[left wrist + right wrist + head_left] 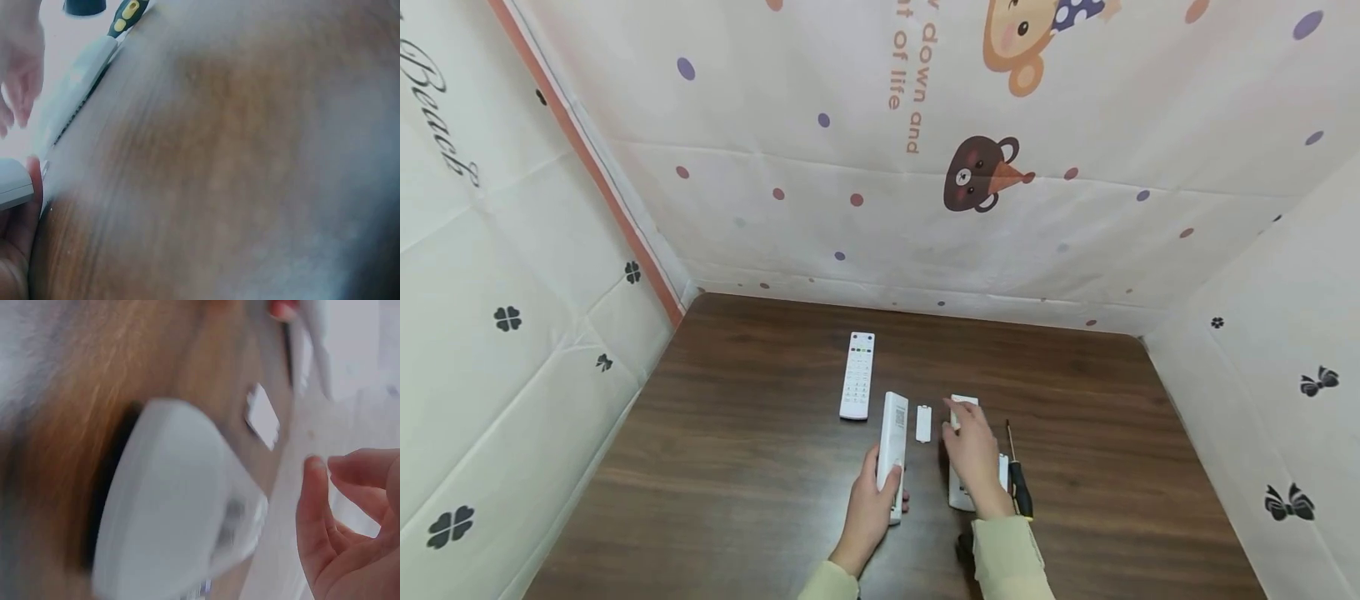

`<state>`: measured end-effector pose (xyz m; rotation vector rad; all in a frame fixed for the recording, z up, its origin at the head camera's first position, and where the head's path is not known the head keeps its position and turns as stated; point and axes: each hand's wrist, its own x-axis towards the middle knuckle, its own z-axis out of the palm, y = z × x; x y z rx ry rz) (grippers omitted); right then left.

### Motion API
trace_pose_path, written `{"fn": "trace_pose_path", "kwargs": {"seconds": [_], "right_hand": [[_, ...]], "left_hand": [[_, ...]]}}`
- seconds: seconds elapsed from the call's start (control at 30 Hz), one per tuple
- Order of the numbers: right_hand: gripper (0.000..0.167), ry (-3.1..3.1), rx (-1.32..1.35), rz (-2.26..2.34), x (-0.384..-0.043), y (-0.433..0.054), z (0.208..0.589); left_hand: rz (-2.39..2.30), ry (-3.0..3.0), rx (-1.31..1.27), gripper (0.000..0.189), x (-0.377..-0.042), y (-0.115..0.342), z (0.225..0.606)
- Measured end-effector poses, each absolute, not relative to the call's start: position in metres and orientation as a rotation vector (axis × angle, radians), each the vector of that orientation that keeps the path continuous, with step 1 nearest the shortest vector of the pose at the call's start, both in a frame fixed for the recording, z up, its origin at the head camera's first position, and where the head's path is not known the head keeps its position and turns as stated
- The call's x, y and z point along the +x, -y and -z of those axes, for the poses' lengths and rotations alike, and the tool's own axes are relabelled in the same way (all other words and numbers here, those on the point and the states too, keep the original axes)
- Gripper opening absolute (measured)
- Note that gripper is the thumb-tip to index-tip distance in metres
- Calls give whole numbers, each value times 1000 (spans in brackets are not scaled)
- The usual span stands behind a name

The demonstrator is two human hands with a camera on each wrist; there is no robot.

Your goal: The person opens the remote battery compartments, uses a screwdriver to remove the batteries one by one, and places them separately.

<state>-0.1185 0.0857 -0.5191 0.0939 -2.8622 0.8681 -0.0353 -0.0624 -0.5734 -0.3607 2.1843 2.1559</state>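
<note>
My left hand (867, 518) grips a white remote control (892, 433), its labelled back turned up and the thumb along its lower part. In the left wrist view only the end of that remote (14, 183) shows, beside a finger. My right hand (976, 460) hovers over a second white remote (959, 497) lying on the table and partly hides it. In the right wrist view its thumb and forefinger tips are close together with nothing visible between them. A small white battery cover (923, 423) lies between the two remotes.
A third white remote (857, 375) lies buttons up at the back left. Another small white cover (1003, 472) and a screwdriver (1019, 490) with a black and yellow handle are right of the second remote. Printed cloth (880, 225) walls the brown table (737, 467).
</note>
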Motion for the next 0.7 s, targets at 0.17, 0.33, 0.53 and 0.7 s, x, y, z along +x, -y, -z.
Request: {"fn": "trace_pose_path", "kwargs": {"seconds": [0.17, 0.33, 0.53, 0.7], "right_hand": [[37, 2796, -121, -979, -104, -112, 508], [39, 2769, -288, -987, -90, -142, 510], [48, 2806, -464, -985, -80, -172, 519], [56, 2920, -540, -983, -73, -185, 528]], "left_hand": [[-2159, -2176, -366, 49, -37, 64, 574], [-2172, -2176, -334, 50, -37, 64, 574], [-2173, -2182, -334, 50, -37, 64, 576], [-2172, -2186, -339, 49, -37, 64, 577]]}}
